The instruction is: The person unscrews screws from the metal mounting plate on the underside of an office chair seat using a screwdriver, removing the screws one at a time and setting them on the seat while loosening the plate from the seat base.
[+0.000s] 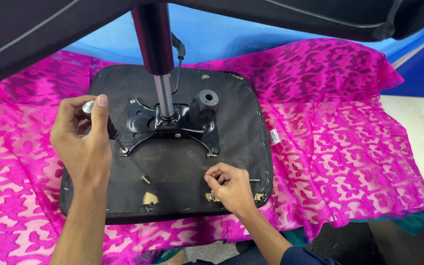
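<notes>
While the left hand (82,142) is clamped round a screwdriver (105,122) whose tip sits on a corner bolt (124,151) of the black mounting plate (165,128), the right hand (229,185) pinches together at the seat underside's (182,167) near edge (what it grips is hidden); a loose bolt (145,179) lies between the hands. Judging by this, the plate is being bolted on; the driver must stay square.

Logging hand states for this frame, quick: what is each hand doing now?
Left hand: closed around a screwdriver, tip at the plate's corner screw.
Right hand: fingers pinched on the seat base; what it holds cannot be told.

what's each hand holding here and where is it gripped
The left hand grips a screwdriver by its dark handle, tip at a mounting plate corner. The right hand pinches something small in its fingers; what it is cannot be told.
</notes>
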